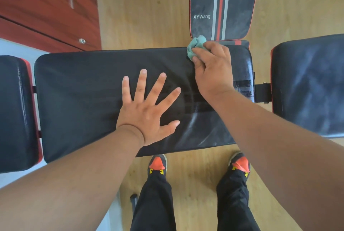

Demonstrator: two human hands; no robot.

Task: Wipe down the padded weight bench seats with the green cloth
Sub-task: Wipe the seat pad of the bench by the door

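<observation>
A long black padded bench pad lies across the middle of the head view. My left hand rests flat on it with the fingers spread wide. At the pad's far right corner my right hand grips a bunched green cloth and holds it against the pad's far edge. Damp streaks shine on the pad's right end. Two more black pads flank it, one on the left and one on the right.
A second bench pad with red and grey stripes runs away from me beyond the cloth. A red-brown wooden cabinet stands at the far left. My two feet in orange-toed shoes stand on the wooden floor close to the bench.
</observation>
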